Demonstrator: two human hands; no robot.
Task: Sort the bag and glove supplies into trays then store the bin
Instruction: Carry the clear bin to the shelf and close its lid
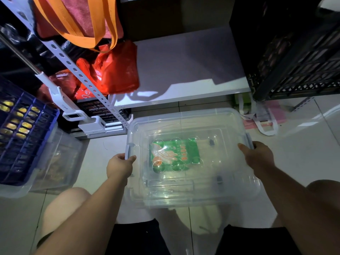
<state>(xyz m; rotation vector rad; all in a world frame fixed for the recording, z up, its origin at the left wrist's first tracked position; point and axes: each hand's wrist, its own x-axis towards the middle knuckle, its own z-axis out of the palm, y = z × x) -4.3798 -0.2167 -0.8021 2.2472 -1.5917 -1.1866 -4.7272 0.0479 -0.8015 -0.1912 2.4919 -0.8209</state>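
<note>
A clear plastic bin [228, 184] with its lid on is held in front of me, just before a low white shelf board [184, 70]. Through the lid a green pack of gloves [174, 153] shows, lying flat inside. My left hand [120, 165] grips the grey latch on the bin's left side. My right hand [257, 155] grips the latch on its right side. Both my arms reach forward over my knees.
A red plastic bag [117, 70] and an orange-strapped tote [79, 21] hang by the perforated shelf post [81, 76] at left. A blue crate [22, 129] rests on another clear bin [55, 162]. A black crate [294, 52] stands on the shelf's right. Bags [263, 116] lie on the tiled floor.
</note>
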